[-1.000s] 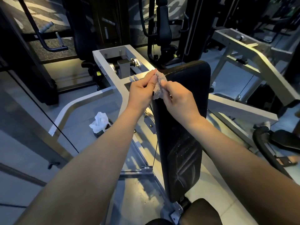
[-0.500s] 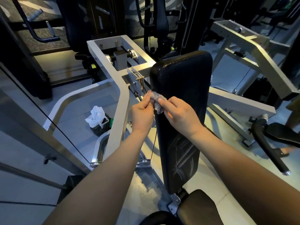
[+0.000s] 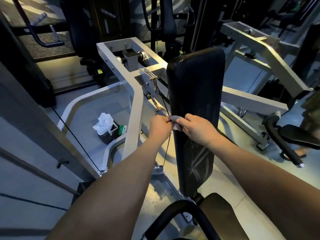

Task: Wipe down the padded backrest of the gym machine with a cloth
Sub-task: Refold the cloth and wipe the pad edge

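**Two bare hands hold a small cloth at the left edge of a gym backrest**

Seen from a head-worn camera looking down, two forearms reach forward to a tall black backrest that stands upright in the middle of the view. A crumpled grey cloth sits against the pad's left edge, about halfway up. The left hand pinches one end of it with curled fingertips. The right hand lies over the other end, fingers bent round the wad and pressing it to the padding. Both hands are closed on the cloth, and neither is spread flat.

Just beside that edge runs a thin black cable, with a metal clip above it on the grey frame. A white bag lies on the floor to the left, well apart. A dark seat sits at the foot of the pad. Pale streaks mark the lower padding. They may be damp trails or creases; the dim light makes it hard to say.

The main risk is the crowded left edge. The cloth is small and bunched, so a loose corner could catch on the cable or clip, or the left knuckles could scrape the hardware as the hands travel. A wad this tight also covers little surface. The broad face of the pad could be left patchy unless the cloth is opened out and passed across it.
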